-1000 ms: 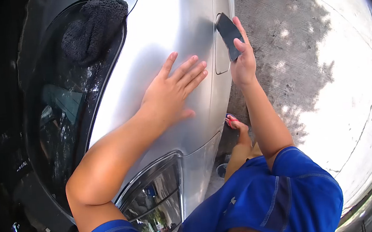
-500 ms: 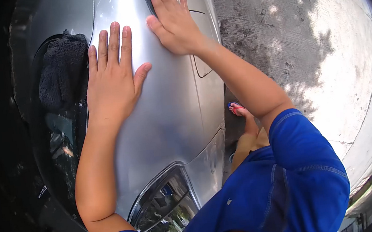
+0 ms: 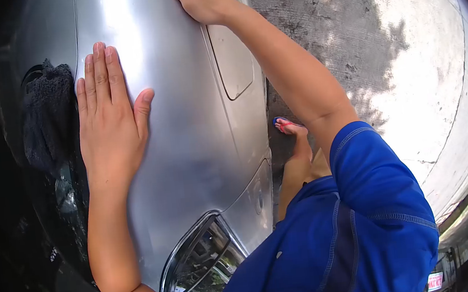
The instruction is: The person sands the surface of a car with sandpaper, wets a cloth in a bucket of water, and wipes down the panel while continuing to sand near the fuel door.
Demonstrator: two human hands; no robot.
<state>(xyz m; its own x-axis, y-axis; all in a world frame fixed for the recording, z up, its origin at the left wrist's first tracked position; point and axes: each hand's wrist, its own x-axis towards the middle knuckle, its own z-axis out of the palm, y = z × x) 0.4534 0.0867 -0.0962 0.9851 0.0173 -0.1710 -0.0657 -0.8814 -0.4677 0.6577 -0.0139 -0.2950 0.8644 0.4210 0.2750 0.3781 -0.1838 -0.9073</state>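
My left hand [image 3: 109,121] lies flat, palm down, on the silver body panel [image 3: 181,123] of a car. Its fingers are straight and close together, with the thumb out to the side. My right hand [image 3: 200,0] rests farther along the same panel at the top edge, where most of its fingers are cut off. The thumb and the part of the fingers that shows look stretched out. A fluffy dark grey cloth [image 3: 48,121] lies on the dark glass left of my left hand, apart from it.
The fuel door [image 3: 234,61] sits in the panel below my right wrist. A chrome-edged side window [image 3: 203,261] is near my body. Concrete ground [image 3: 318,31], part shaded, runs along the right. My foot in a flip-flop [image 3: 287,125] stands beside the car.
My right hand has moved up and slightly left, so its fingers leave the frame. The view has shifted over the car; my left hand still lies flat on the panel, its fingers closer together.
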